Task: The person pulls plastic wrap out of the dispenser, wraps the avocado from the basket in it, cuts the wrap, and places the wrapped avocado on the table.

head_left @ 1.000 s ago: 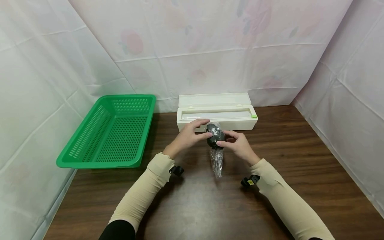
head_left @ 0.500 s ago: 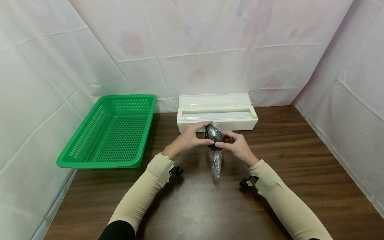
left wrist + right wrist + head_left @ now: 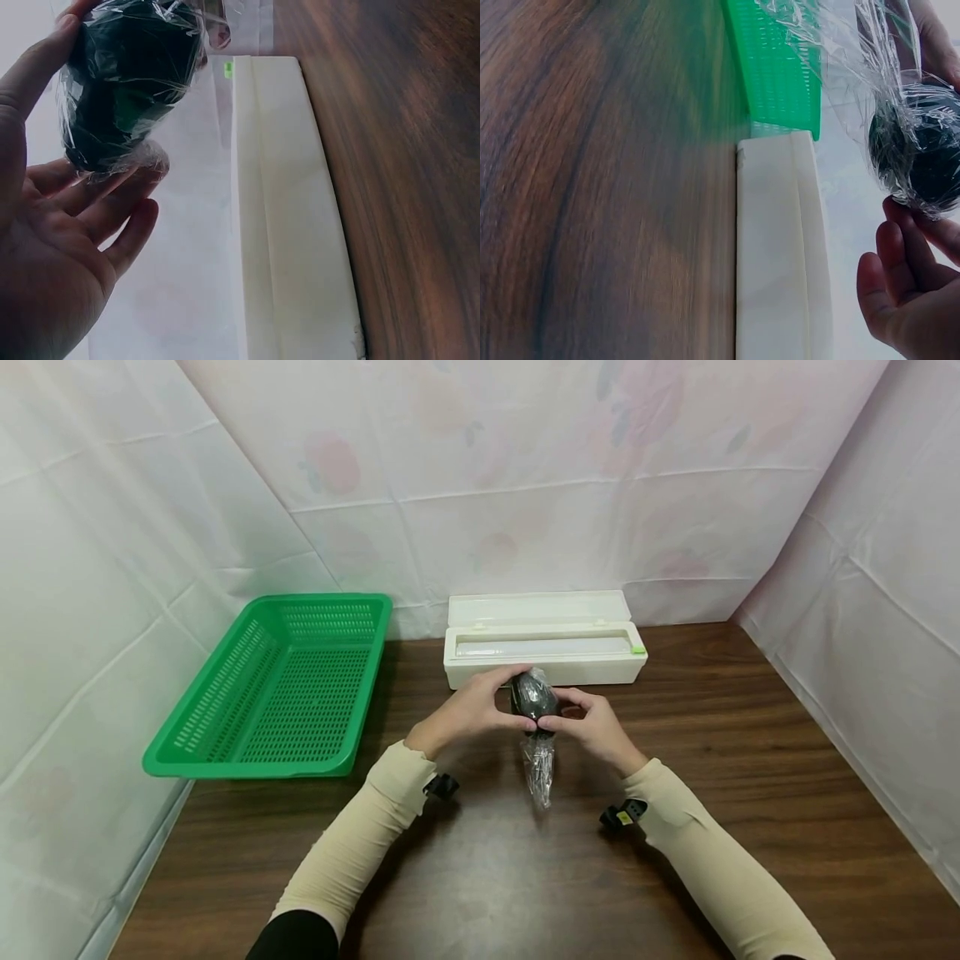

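Note:
A dark, roundish object wrapped in clear cling film [image 3: 533, 697] is held above the table between both hands. My left hand [image 3: 501, 703] grips its left side, with the thumb and fingers curled round it. My right hand [image 3: 573, 714] pinches its right side. A twisted tail of film [image 3: 540, 770] hangs below the object. In the left wrist view the wrapped object [image 3: 129, 82] rests on my fingertips [image 3: 139, 161]. The right wrist view shows the object [image 3: 922, 150] above my fingers [image 3: 900, 277], with loose film [image 3: 840, 60] trailing off it.
A cream cling film dispenser box [image 3: 543, 647] lies open just behind the hands, against the back wall. A green perforated basket [image 3: 285, 685] stands at the left. Draped white sheeting walls in the brown wooden table [image 3: 750, 735] on three sides.
Both hands have turned the wrapped object a little and drawn it slightly left and up. The hanging film tail has risen with it. Box and basket have not moved.

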Available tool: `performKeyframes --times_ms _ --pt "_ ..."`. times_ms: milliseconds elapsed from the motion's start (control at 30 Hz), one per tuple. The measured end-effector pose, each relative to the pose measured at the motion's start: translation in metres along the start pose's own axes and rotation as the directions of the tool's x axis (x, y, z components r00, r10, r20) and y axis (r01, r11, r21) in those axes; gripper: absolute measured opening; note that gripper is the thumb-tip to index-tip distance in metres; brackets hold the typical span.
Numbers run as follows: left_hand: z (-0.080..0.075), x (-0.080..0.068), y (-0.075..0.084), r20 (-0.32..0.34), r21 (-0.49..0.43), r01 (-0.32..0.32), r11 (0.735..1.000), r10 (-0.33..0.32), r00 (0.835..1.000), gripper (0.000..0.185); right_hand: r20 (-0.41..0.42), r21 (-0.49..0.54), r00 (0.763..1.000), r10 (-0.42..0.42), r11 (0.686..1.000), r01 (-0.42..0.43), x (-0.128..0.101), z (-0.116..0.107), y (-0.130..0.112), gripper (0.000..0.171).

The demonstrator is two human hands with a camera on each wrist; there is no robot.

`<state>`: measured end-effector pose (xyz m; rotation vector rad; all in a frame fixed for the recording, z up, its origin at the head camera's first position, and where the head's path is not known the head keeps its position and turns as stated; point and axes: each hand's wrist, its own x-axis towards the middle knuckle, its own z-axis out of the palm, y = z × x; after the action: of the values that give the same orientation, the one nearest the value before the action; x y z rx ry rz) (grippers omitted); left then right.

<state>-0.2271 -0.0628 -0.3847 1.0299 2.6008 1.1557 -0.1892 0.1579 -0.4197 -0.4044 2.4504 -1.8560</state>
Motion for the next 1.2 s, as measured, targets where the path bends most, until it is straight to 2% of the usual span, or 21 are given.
performKeyframes --times_ms 167,333,533,633,700,733,867,967,1067,1200 --pt "-0.001 -0.001 0.002 -0.003 0.029 0.002 1.000 -0.002 1.000 0.091 -0.005 0.014 1.000 0.003 1.000 -0.003 0.002 0.002 -0.003 0.044" --pt "0.000 -0.001 0.001 -0.031 -0.023 0.027 0.999 -0.027 0.999 0.087 0.028 0.000 1.000 0.013 1.000 -0.013 0.001 0.002 -0.005 0.046" --pt "0.001 -0.002 -0.001 -0.059 -0.118 0.059 0.991 -0.066 0.996 0.083 0.100 -0.006 0.995 -0.017 1.000 0.018 -0.002 -0.001 -0.011 0.073" --pt "0.000 -0.003 -0.001 -0.073 -0.155 0.072 0.985 -0.084 0.994 0.081 0.119 -0.078 0.990 -0.082 0.993 0.092 -0.004 -0.004 -0.017 0.084" --pt "0.000 -0.003 -0.001 -0.081 -0.164 0.072 0.984 -0.086 0.993 0.081 0.120 -0.166 0.982 -0.149 0.972 0.168 -0.005 -0.006 -0.021 0.089" --pt "0.000 -0.003 -0.001 -0.083 -0.170 0.070 0.983 -0.085 0.993 0.081 0.122 -0.222 0.974 -0.190 0.951 0.213 -0.006 -0.006 -0.023 0.091" --pt "0.000 -0.004 -0.001 -0.085 -0.199 0.057 0.978 -0.075 0.994 0.080 0.177 -0.408 0.923 -0.343 0.828 0.386 -0.004 -0.008 -0.030 0.096" --pt "-0.001 -0.004 -0.001 -0.078 -0.244 0.043 0.969 -0.064 0.995 0.078 0.229 -0.480 0.890 -0.393 0.750 0.455 -0.002 -0.010 -0.034 0.096" --pt "-0.003 -0.006 0.000 -0.065 -0.287 0.027 0.958 -0.048 0.997 0.075 0.268 -0.484 0.872 -0.411 0.725 0.490 0.001 -0.010 -0.034 0.096" --pt "-0.005 -0.007 0.001 -0.044 -0.313 0.016 0.950 -0.031 0.999 0.075 0.292 -0.447 0.854 -0.431 0.728 0.520 0.003 -0.009 -0.032 0.097"
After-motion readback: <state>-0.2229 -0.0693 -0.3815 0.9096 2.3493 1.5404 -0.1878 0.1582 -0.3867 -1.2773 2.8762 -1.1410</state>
